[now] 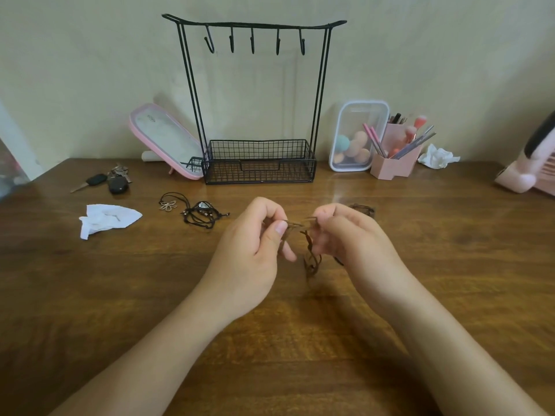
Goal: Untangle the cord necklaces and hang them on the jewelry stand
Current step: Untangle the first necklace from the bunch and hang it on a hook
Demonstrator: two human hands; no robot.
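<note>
A brown cord necklace hangs between my two hands above the middle of the wooden table. My left hand pinches one end of it, and my right hand pinches the other; a tangled part dangles below. Black cord necklaces with a flower pendant lie in a heap to the left. More brown cord lies behind my right hand. The black wire jewelry stand stands at the back, its several hooks bare.
Car keys and a crumpled tissue lie at the left. A pink mirror leans beside the stand. A clear box of sponges, a pink brush holder, another tissue and a pink object sit at the right.
</note>
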